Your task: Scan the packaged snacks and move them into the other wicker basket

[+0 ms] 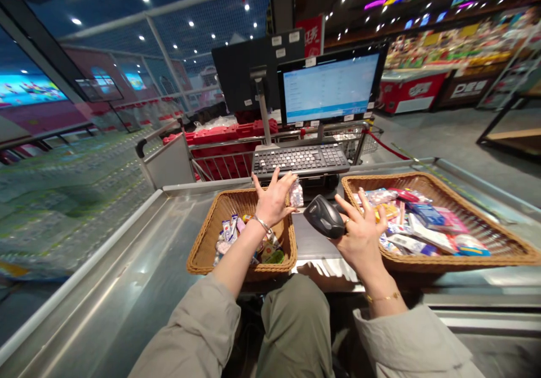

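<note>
My left hand is raised above the left wicker basket, pinching a small clear packet between thumb and forefinger while the other fingers spread. My right hand grips a black handheld barcode scanner, its head pointing left toward the packet. The packet and the scanner are a short gap apart, just below the keyboard. The left basket holds several small packets.
A large wicker basket full of packaged goods sits at right. A lit monitor stands behind the keyboard, a second screen beside it. Red shopping baskets in a wire cart behind. Steel counter at left.
</note>
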Tool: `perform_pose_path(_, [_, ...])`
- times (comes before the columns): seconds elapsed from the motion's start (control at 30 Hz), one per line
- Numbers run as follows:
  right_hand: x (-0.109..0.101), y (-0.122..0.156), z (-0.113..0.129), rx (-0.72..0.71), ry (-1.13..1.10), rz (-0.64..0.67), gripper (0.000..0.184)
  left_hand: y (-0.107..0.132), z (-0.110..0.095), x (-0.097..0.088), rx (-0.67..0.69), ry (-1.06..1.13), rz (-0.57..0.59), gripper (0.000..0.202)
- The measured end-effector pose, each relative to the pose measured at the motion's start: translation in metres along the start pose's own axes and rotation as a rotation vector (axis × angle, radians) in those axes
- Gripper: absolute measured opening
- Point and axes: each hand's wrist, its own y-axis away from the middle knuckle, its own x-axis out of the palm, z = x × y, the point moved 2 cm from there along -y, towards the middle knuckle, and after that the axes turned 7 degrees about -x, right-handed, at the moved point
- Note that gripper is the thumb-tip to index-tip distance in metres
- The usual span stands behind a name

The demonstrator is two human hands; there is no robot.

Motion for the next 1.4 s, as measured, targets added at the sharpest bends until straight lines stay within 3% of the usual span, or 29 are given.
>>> perform_pose_path(0.37, [-0.041, 0.009, -0.022, 0.095, 0.137, -0.079, 0.022, -0.022, -0.038, 0.001, 0.096, 0.027, -0.023, 0.094])
perform_pose_path(0.63, [-0.075, 0.019, -0.05, 0.271, 0.188, -0.171, 0.035, -0.04, -0.08, 0.017, 0.187, 0.05, -0.025, 0.089])
perform_pose_path(0.87, [-0.098, 0.033, -0.076, 0.406, 0.193, -0.244, 0.028, -0.052, -0.116, 0.032, 0.296, 0.109, 0.01, 0.086])
perform_pose_path(1.2, [-0.124, 0.049, -0.101, 0.562, 0.237, -0.331, 0.055, -0.063, -0.16, 0.052, 0.416, 0.144, 0.061, 0.082])
perform_pose_path(1.4, [-0.131, 0.054, -0.107, 0.577, 0.264, -0.36, 0.057, -0.066, -0.19, 0.077, 0.447, 0.128, 0.013, 0.057])
